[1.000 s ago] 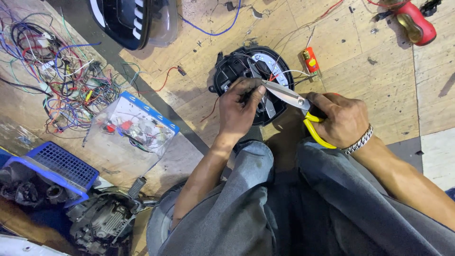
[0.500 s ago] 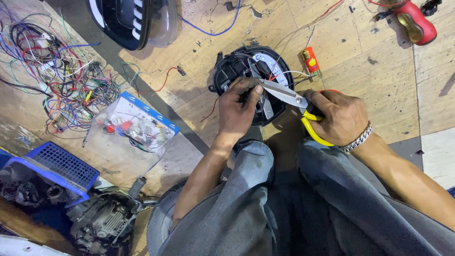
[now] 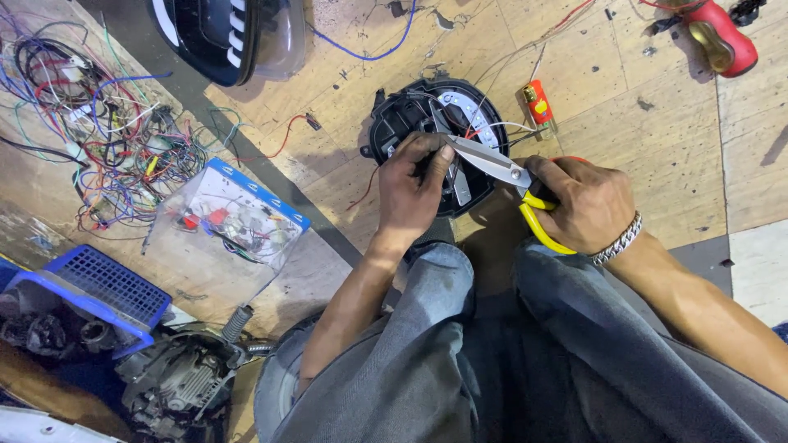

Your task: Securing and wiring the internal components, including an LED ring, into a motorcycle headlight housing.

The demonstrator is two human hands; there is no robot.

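Note:
A round black lamp housing (image 3: 402, 111) with a shiny reflector and thin wires lies on the wooden floor in front of my knees. My left hand (image 3: 414, 184) rests on its near side, fingers pinched around something small at the housing's middle. My right hand (image 3: 587, 201) grips yellow-handled scissors (image 3: 492, 164), whose steel blades point left and reach my left fingertips over the housing. A metal bracelet is on my right wrist.
A tangle of coloured wires (image 3: 90, 115) lies at the far left, a clear plastic bag of small parts (image 3: 226, 221) beside it. A blue crate (image 3: 98, 287), an engine part (image 3: 176, 381), a black headlight cover (image 3: 222, 37), a small red-orange part (image 3: 538, 102) and a red-handled tool (image 3: 722, 37) lie around.
Both hands stay on the housing with the scissors; only slight shifts of the fingers and the blades are visible.

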